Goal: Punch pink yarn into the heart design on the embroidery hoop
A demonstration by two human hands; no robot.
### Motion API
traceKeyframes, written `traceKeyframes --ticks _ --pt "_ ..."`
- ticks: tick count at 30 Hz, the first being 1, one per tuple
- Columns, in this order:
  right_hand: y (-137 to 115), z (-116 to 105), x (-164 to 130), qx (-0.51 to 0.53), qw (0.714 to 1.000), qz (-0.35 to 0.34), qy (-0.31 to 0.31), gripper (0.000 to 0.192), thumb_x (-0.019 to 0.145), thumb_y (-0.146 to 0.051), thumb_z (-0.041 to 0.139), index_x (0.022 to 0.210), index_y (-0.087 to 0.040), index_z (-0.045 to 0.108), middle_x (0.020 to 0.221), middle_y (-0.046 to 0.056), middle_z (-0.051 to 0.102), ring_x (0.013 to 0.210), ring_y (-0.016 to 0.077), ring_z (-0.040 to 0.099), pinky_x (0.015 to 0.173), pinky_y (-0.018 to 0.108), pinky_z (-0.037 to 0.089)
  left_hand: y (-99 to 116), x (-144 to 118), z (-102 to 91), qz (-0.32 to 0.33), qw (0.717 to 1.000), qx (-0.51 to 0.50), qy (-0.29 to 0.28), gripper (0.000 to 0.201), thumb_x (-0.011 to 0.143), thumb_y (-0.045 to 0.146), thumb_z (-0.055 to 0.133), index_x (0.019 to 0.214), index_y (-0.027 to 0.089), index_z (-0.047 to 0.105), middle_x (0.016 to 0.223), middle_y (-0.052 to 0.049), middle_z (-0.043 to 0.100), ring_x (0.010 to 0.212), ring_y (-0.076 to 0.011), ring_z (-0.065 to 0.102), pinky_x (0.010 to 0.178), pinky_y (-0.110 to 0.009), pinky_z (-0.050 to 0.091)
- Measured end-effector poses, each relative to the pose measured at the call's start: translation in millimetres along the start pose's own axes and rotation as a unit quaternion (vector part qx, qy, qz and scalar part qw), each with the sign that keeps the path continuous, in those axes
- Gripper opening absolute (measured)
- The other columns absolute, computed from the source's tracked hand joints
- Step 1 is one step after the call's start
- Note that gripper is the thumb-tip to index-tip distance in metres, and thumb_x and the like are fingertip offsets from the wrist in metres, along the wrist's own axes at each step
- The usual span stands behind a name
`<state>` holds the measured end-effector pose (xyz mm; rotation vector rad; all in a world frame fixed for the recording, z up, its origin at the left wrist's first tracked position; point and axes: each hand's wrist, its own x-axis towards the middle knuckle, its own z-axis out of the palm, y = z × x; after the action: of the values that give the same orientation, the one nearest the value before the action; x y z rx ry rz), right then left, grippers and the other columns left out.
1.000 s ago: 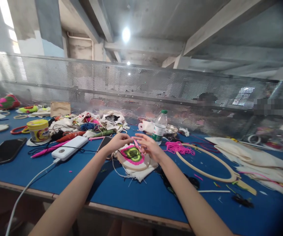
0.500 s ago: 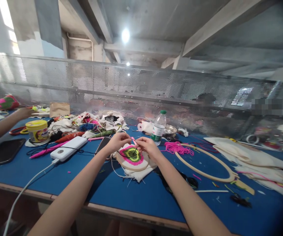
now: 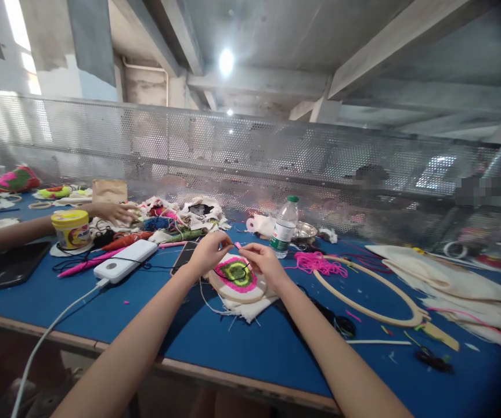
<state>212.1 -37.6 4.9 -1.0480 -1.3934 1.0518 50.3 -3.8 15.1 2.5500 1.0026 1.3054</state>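
Just above the embroidery hoop [image 3: 250, 294], my left hand [image 3: 211, 251] and my right hand [image 3: 261, 262] come close together, fingertips almost meeting. My right fingers are closed on a small pink tool [image 3: 238, 246], which looks like a punch needle; most of it is hidden by the hand. The left thumb and forefinger are pinched near its end, on something too small to make out. Black yarn [image 3: 247, 268] hangs by the right hand over the cloth. White fabric in the hoop carries a looped pattern [image 3: 240, 276] of pink, green and yellow.
A bottle [image 3: 283, 229], pink yarn [image 3: 320, 263] and a larger hoop [image 3: 363, 316] lie to the right. On the left are a white power bank [image 3: 125, 260], a yellow-lidded tub [image 3: 71, 229] and a yarn heap [image 3: 158, 217]. Another person's hand [image 3: 113, 213] reaches in there.
The other person's hand has moved right, towards the yarn heap, from behind the tub. My hands remain together over the hoop, with only small finger shifts; the view has turned slightly left.
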Motion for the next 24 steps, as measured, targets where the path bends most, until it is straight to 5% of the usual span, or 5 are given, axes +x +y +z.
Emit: traceKeyframes --ticks 4,11,18,22,24 --pt "2.6 -0.2 1.1 -0.025 0.999 -0.016 0.033 0.028 0.059 -0.042 0.064 0.066 -0.016 0.056 0.042 -0.008 0.038 0.035 0.0042 0.027 0.037 0.020 0.018 -1.8 -1.2 2.4 -0.020 1.000 0.023 0.004 0.008 0.074 0.018 0.052 0.068 0.014 0.055 0.060 0.001 0.051 0.057 -0.0089 0.043 0.054 -0.020 0.031" --pt "2.5 -3.2 -1.7 -0.228 0.952 -0.178 0.105 0.027 0.069 -0.042 0.054 0.066 -0.015 0.058 0.046 -0.004 0.044 0.046 0.0085 0.036 0.046 0.022 0.026 0.5 -1.7 -0.4 0.022 0.996 0.040 -0.072 0.007 0.070 0.010 0.049 0.065 0.015 0.053 0.064 0.000 0.053 0.061 -0.0099 0.045 0.058 -0.020 0.033" --pt "9.3 -13.7 9.9 -0.031 0.998 -0.009 0.045 0.029 0.059 -0.040 0.064 0.071 -0.015 0.058 0.046 -0.007 0.041 0.039 0.0043 0.026 0.039 0.020 0.017 3.9 -1.5 -4.6 0.034 0.997 0.021 -0.068 0.010 0.072 0.010 0.047 0.066 0.015 0.053 0.063 0.000 0.053 0.063 -0.0109 0.044 0.059 -0.021 0.033" --pt "10.3 -25.0 12.0 0.060 0.976 0.192 -0.083 0.028 0.053 -0.033 0.069 0.058 -0.015 0.048 0.039 -0.011 0.030 0.034 0.0005 0.014 0.036 0.018 0.006 3.1 -1.9 -5.9 0.051 0.995 0.000 -0.091 0.009 0.075 0.016 0.049 0.069 0.016 0.055 0.068 -0.001 0.057 0.070 -0.0130 0.045 0.064 -0.022 0.034" --pt "9.9 -28.5 11.6 0.084 0.960 0.239 -0.119 0.031 0.053 -0.030 0.070 0.054 -0.016 0.042 0.038 -0.011 0.028 0.034 -0.0004 0.012 0.035 0.017 0.004 3.2 -2.0 -4.6 0.054 0.994 -0.011 -0.095 0.008 0.075 0.017 0.049 0.071 0.016 0.055 0.070 -0.001 0.058 0.072 -0.0132 0.046 0.066 -0.022 0.034"
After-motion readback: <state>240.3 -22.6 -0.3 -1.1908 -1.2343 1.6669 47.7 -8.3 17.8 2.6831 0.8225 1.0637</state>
